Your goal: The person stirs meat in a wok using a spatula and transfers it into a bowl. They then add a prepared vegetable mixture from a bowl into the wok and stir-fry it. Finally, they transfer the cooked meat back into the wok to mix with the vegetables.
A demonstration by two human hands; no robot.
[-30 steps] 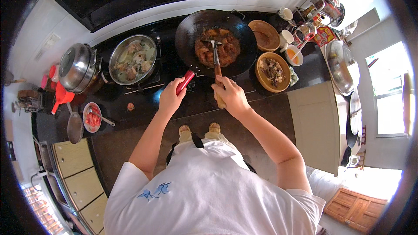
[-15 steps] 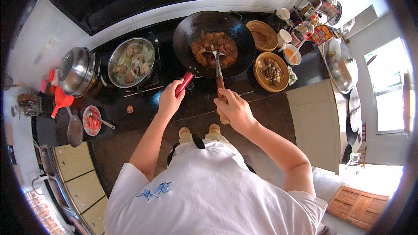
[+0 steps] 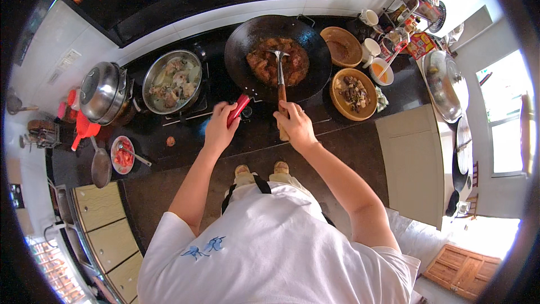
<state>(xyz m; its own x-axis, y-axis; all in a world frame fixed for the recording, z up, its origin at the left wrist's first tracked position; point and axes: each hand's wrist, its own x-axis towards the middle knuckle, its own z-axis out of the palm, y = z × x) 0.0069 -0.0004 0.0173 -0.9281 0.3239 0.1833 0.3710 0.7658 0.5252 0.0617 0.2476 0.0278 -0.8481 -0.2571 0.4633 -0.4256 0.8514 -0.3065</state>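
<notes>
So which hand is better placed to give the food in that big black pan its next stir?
Probably the right hand: it grips the wooden handle of the spatula, whose blade rests in the food in the wok. The left hand holds the wok's red handle.

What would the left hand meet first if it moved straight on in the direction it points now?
Probably the black wok: the left hand grips its red handle, which runs up to the rim. Depth is unclear.
</notes>
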